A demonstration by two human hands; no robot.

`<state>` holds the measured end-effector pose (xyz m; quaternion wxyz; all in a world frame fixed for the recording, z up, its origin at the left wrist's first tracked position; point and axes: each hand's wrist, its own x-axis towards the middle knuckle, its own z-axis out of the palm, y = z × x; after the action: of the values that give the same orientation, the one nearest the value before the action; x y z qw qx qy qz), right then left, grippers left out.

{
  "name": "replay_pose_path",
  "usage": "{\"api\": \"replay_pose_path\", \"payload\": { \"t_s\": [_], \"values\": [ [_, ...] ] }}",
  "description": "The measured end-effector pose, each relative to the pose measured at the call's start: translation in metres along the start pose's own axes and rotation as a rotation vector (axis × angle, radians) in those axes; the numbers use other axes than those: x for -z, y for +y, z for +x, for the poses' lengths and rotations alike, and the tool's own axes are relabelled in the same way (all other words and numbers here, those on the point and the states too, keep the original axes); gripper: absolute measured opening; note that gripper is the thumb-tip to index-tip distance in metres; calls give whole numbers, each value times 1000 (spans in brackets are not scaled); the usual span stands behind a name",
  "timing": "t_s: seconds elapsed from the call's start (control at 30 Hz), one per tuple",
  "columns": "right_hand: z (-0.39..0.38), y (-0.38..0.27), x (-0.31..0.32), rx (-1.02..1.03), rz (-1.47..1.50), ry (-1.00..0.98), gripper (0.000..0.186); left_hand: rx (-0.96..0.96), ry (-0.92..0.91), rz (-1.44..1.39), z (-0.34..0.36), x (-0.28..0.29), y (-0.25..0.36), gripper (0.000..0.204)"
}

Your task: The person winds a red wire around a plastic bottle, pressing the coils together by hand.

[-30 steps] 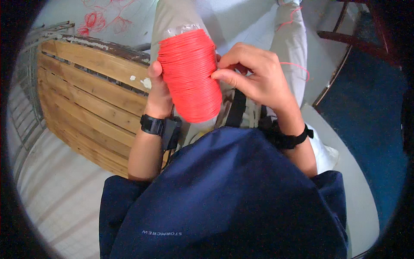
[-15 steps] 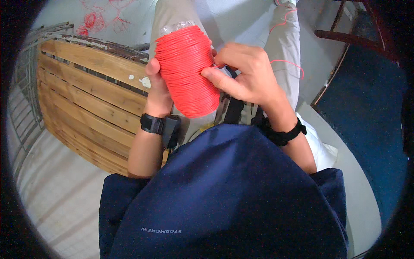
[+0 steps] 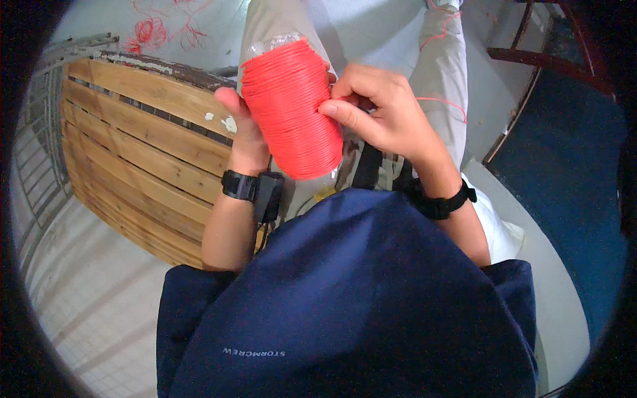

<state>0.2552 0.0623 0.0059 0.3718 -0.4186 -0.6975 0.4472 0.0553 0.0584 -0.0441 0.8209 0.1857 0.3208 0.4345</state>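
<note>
A clear plastic bottle [image 3: 275,43] wound thickly with red cord [image 3: 292,109] is held over my lap, slightly tilted. My left hand [image 3: 249,132] supports it from the left and beneath. Its thumb stands off the side, while its other fingers are mostly hidden behind the bottle. At the bottle's right side, my right hand [image 3: 378,109] has thumb and forefinger closed against the windings, pinching the cord. A loose red strand [image 3: 441,101] runs out from behind this hand across my right trouser leg.
A slatted wooden bench [image 3: 146,152] stands at the left, beside a metal rack [image 3: 43,152]. Tangled red cord [image 3: 147,33] lies on the floor at far left. At the right are a dark blue surface [image 3: 564,159] and a dark red frame [image 3: 541,60].
My left thumb has lifted away from the bottle's side. The bottle, both hands and the surroundings appear slightly farther right in view. My right hand keeps its pinch.
</note>
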Motion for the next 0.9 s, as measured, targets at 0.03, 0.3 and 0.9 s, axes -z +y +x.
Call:
{"api": "replay_pose_path", "payload": {
  "t_s": [0.03,0.3,0.9],
  "values": [
    [-1,0,1,-6,22,-10,28,-17,4,-5,2,-3,1,137],
    [-5,3,5,-72,61,-66,31,-23,-129,-134,8,4,-2,127],
    [-7,4,0,92,-87,37,26,43,-188,-239,12,2,6,120]
  ]
}}
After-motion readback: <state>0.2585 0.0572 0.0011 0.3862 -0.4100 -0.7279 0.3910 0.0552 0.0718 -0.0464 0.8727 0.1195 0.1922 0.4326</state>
